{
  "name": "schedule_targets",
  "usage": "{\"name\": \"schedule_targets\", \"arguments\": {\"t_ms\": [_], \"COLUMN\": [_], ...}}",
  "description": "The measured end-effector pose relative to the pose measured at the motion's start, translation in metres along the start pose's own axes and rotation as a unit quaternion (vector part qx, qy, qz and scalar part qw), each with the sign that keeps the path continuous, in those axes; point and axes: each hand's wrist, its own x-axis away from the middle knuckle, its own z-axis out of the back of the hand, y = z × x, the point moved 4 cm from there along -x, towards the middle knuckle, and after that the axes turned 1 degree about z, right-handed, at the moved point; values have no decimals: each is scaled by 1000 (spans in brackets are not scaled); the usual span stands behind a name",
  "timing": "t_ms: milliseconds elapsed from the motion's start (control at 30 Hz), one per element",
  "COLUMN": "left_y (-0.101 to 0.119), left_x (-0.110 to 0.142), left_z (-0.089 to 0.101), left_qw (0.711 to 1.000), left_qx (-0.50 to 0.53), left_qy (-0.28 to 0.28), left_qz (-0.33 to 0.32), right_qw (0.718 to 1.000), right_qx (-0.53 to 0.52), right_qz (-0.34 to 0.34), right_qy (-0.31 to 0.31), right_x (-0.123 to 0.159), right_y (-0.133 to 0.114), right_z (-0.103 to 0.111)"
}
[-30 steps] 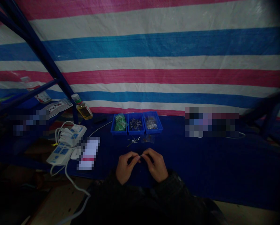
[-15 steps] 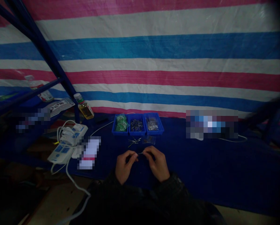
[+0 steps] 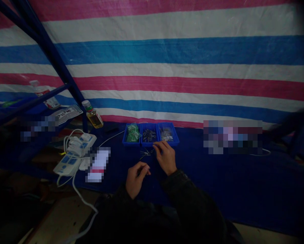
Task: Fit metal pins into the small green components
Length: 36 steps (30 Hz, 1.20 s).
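My left hand (image 3: 136,179) is low over the blue table, thumb and fingertips pinched together; what they hold, if anything, is too small to make out. Further forward, my right hand (image 3: 165,158) has its fingertips pinched just in front of the trays, beside a loose pile of thin metal pins (image 3: 146,153). Whether it grips a pin I cannot see. Three blue trays stand in a row: the left tray (image 3: 131,144) contains green packets (image 3: 133,133), the middle tray (image 3: 149,144) metal pins (image 3: 149,135), the right tray (image 3: 177,138) clear bags (image 3: 166,133).
Power strips (image 3: 72,157) with tangled white cables lie at the left, beside a blurred phone-like object (image 3: 99,164). A bottle of yellowish liquid (image 3: 94,117) stands by the blue metal frame (image 3: 73,88). A pixelated item (image 3: 230,135) is at the right, before the striped sheet (image 3: 179,84).
My right hand has moved forward from beside my left hand towards the trays, covering the small clear bag on the table. The thin piece between both hands no longer shows. My left hand has hardly moved.
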Motion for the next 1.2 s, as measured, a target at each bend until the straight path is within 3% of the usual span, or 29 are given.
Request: {"name": "schedule_targets", "arguments": {"t_ms": [200,433,633,867,1033,1200], "left_y": [1,1,-1,-7,-8,-4], "left_x": [0,-1,-1,-1,-2,-2], "left_z": [-1,-1,0,1,0,-4], "left_qw": [1000,1000,1000,999,1000,999], "left_qx": [3,-2,13,40,7,-2], "left_qy": [-1,-11,0,28,14,-25], "left_qz": [1,-4,-5,11,-8,-21], "right_qw": [991,981,990,997,992,993], "right_qx": [62,99,89,-57,-100,-106], "right_qz": [36,59,28,12,35,36], "right_qy": [-117,-154,-107,-57,-64,-43], "right_x": [23,24,30,65,85,84], "right_y": [-4,-3,-3,-22,-34,-34], "right_z": [-11,-24,-10,17,23,25]}}
